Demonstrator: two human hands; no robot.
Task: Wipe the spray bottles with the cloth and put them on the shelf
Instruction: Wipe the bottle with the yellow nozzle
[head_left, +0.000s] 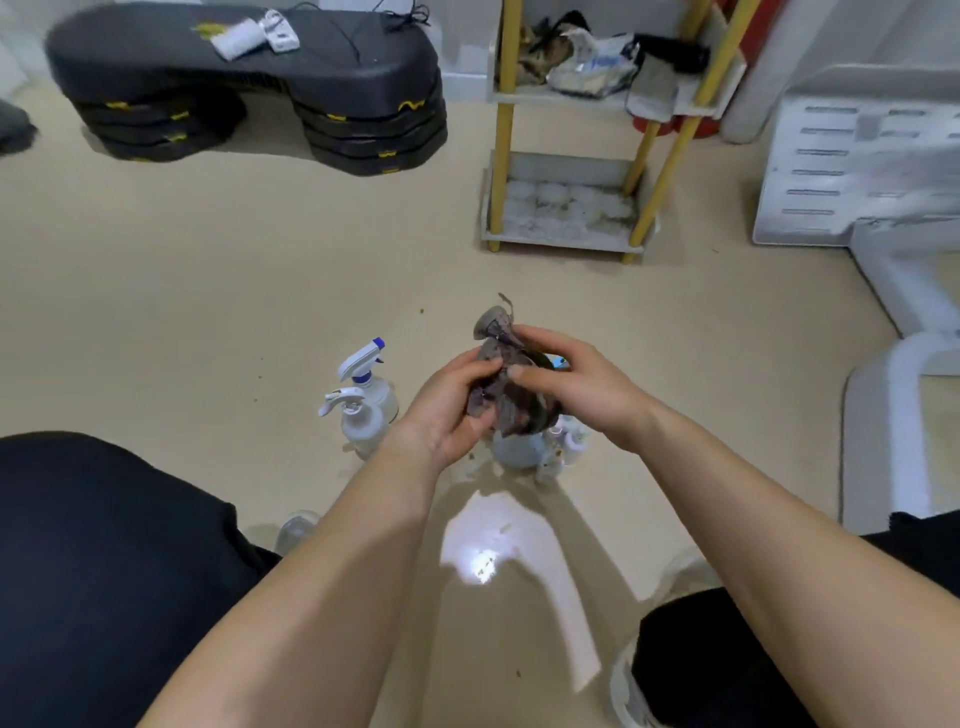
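Observation:
My left hand and my right hand both grip a bunched grey-purple cloth above the floor. Something dark with a small blue part peeks out from under the cloth by my right fingers; I cannot tell what it is. Two white spray bottles stand on the floor left of my hands, one with a blue nozzle tip and one with an all-white trigger. A greyish bottle and small white bottles stand under the cloth. The shelf, with yellow posts and white trays, is farther ahead.
The shelf's upper tray holds bags and rags; the lower tray is dusty. A black step platform lies at the far left, white plastic furniture at the right. A clear bottle lies by my left knee, a shoe at the bottom right.

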